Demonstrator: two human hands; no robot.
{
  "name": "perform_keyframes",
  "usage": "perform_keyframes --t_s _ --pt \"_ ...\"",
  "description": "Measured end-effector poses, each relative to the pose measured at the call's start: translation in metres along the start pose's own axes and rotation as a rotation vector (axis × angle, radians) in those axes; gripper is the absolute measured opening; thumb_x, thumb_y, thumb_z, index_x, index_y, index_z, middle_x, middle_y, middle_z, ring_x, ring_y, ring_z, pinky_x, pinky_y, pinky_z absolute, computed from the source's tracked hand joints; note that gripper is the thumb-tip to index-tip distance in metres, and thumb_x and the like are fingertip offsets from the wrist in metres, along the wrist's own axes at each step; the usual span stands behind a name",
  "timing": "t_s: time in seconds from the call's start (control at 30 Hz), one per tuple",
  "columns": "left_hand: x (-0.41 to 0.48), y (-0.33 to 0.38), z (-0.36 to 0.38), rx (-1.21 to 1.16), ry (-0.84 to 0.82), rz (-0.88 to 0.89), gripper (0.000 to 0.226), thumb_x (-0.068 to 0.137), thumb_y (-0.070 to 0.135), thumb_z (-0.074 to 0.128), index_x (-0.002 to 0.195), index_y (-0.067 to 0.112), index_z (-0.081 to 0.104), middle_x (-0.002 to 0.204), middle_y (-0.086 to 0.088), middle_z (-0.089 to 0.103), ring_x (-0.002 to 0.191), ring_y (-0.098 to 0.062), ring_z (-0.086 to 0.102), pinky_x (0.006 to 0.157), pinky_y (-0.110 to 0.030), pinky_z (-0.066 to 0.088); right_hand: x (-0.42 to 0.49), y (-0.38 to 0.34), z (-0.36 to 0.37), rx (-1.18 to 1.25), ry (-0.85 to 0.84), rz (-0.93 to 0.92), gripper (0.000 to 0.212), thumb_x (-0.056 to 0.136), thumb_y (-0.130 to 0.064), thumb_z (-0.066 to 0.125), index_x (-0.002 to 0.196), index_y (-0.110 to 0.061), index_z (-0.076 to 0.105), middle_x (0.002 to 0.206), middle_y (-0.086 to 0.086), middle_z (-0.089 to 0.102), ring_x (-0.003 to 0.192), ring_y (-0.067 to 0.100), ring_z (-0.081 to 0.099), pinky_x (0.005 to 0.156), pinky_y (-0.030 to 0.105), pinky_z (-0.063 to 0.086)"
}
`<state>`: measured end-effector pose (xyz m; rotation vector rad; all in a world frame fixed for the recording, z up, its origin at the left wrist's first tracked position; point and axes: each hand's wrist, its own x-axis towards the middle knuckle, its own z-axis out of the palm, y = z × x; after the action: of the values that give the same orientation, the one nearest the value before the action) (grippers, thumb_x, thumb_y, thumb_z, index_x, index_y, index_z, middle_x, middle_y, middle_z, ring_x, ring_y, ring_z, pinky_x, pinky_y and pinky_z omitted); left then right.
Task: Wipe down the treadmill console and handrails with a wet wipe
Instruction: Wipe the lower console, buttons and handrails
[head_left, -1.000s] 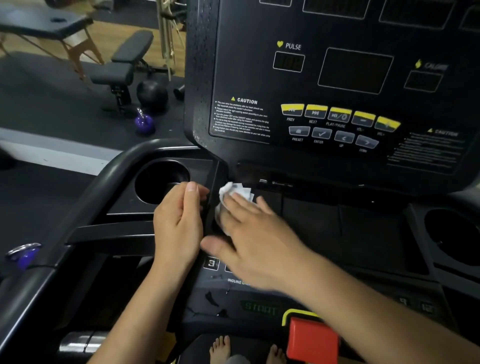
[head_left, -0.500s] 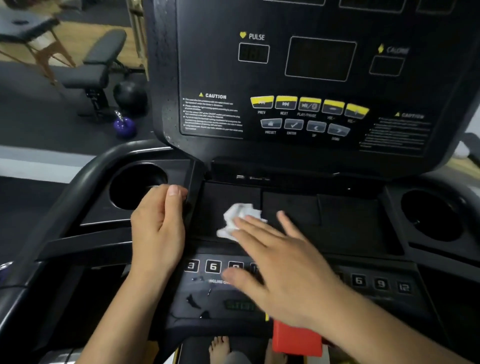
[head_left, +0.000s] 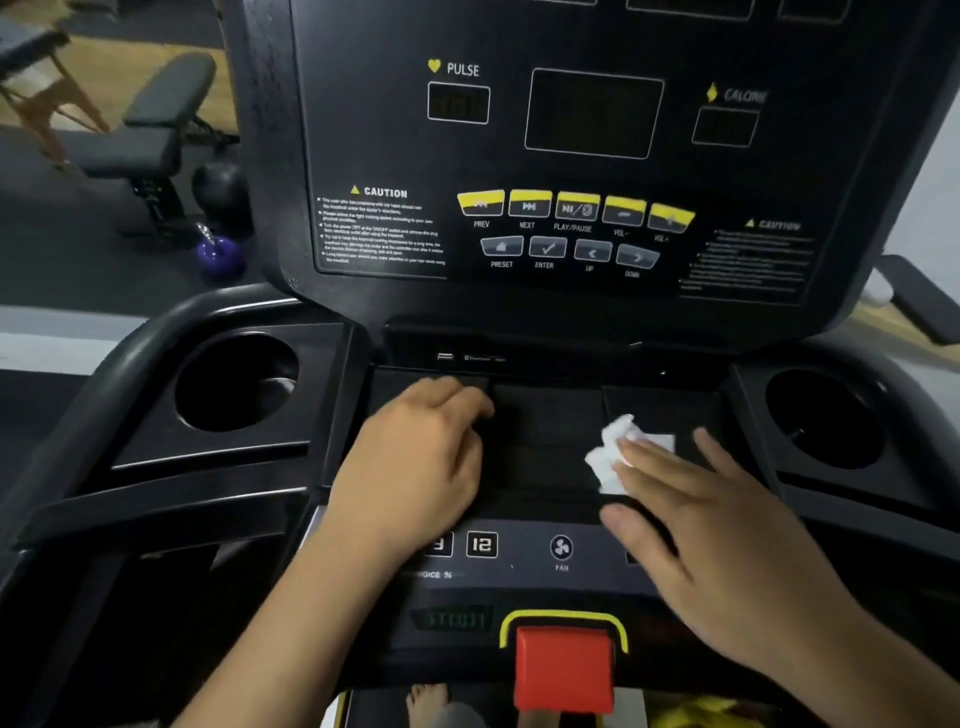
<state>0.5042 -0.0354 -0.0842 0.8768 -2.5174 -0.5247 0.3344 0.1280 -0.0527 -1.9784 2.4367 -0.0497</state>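
A black treadmill console fills the view, with yellow and grey buttons and dark displays. Below it lies a flat black tray between two cup holders. A crumpled white wet wipe lies on the right part of the tray, pressed flat under the fingers of my right hand. My left hand rests palm down on the tray's left part, fingers curled, holding nothing. The left handrail curves around the left cup holder.
Cup holders sit at left and right. A red stop button sits below the hands, near number keys and a fan key. A weight bench, a black ball and a purple kettlebell stand on the floor at left.
My right hand has slid the wipe from the tray's left side to its right side. My left hand has moved from the left cup holder's edge onto the tray.
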Motion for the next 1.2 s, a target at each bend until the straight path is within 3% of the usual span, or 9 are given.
perform_keyframes --t_s 0.2,0.4,0.5,0.63,0.77,0.87,1.0,1.1,1.2 --pt "0.005 -0.009 -0.003 -0.241 0.092 -0.082 0.033 0.076 0.006 0.041 0.093 0.015 0.067 0.087 0.005 0.067 0.084 -0.010 0.062 0.079 -0.026 0.048 0.034 -0.074 0.006 0.353 -0.152 -0.171 0.080 0.089 -0.072 0.010 0.131 -0.022 0.056 0.146 -0.004 0.047 0.141 0.005 0.028 0.120 0.028 0.002" --pt "0.003 -0.009 -0.003 -0.244 0.124 -0.122 0.031 0.078 0.007 0.044 0.094 0.014 0.069 0.087 0.006 0.067 0.085 -0.005 0.061 0.080 -0.015 0.045 -0.005 -0.005 0.006 0.102 -0.009 -0.021 0.064 0.096 -0.061 0.017 0.120 -0.027 0.066 0.128 -0.005 0.064 0.124 0.008 0.049 0.114 0.039 0.022" --pt "0.004 -0.008 -0.003 -0.231 0.107 -0.132 0.030 0.079 0.011 0.044 0.095 0.017 0.069 0.087 0.007 0.067 0.085 -0.008 0.061 0.080 -0.021 0.046 -0.015 0.039 -0.006 -0.042 -0.118 0.159 0.061 0.096 -0.062 0.014 0.113 -0.032 0.064 0.123 -0.006 0.066 0.104 0.008 0.064 0.115 0.050 0.023" --pt "0.004 -0.007 -0.003 -0.197 0.046 -0.155 0.030 0.081 0.018 0.043 0.096 0.022 0.069 0.089 0.012 0.066 0.085 -0.007 0.061 0.075 -0.017 0.043 0.026 0.010 0.008 -0.052 -0.070 0.233 0.083 0.089 -0.068 0.005 0.131 -0.016 0.054 0.139 0.006 0.052 0.135 0.022 0.034 0.116 0.050 0.018" --pt "0.003 -0.007 -0.004 -0.197 0.032 -0.149 0.029 0.081 0.020 0.044 0.096 0.025 0.069 0.090 0.016 0.066 0.085 -0.002 0.060 0.075 -0.005 0.038 0.022 -0.015 0.013 0.076 -0.167 0.094 0.087 0.087 -0.071 -0.001 0.150 -0.019 0.029 0.160 -0.002 0.018 0.148 0.010 0.007 0.121 0.045 0.000" --pt "0.003 -0.008 -0.003 -0.209 0.047 -0.159 0.030 0.081 0.021 0.044 0.096 0.024 0.070 0.090 0.015 0.066 0.084 -0.003 0.060 0.074 -0.012 0.042 -0.001 0.027 0.008 -0.008 -0.072 0.205 0.081 0.087 -0.070 0.000 0.133 -0.026 0.050 0.146 -0.009 0.046 0.137 0.008 0.038 0.119 0.048 0.010" --pt "0.003 -0.007 -0.002 -0.214 0.052 -0.160 0.028 0.082 0.021 0.045 0.096 0.024 0.069 0.089 0.013 0.067 0.083 -0.005 0.061 0.073 -0.016 0.043 0.022 0.031 0.013 -0.060 -0.140 0.263 0.087 0.087 -0.068 0.000 0.130 -0.017 0.056 0.151 0.007 0.039 0.144 0.019 0.025 0.119 0.048 0.012" --pt "0.001 -0.008 -0.002 -0.204 0.044 -0.157 0.028 0.083 0.023 0.045 0.098 0.025 0.069 0.091 0.013 0.068 0.086 -0.005 0.062 0.076 -0.022 0.045 0.026 0.019 0.012 -0.048 -0.154 0.220 0.095 0.082 -0.074 -0.003 0.145 -0.018 0.039 0.157 0.005 0.029 0.147 0.016 0.018 0.121 0.046 0.004" --pt "0.000 -0.006 -0.003 -0.208 0.048 -0.160 0.028 0.083 0.024 0.045 0.097 0.025 0.069 0.091 0.014 0.068 0.086 -0.006 0.062 0.076 -0.023 0.047 0.000 0.038 0.000 -0.110 -0.112 0.261 0.088 0.085 -0.072 -0.001 0.138 -0.023 0.050 0.148 -0.007 0.044 0.137 0.008 0.039 0.120 0.049 0.007"
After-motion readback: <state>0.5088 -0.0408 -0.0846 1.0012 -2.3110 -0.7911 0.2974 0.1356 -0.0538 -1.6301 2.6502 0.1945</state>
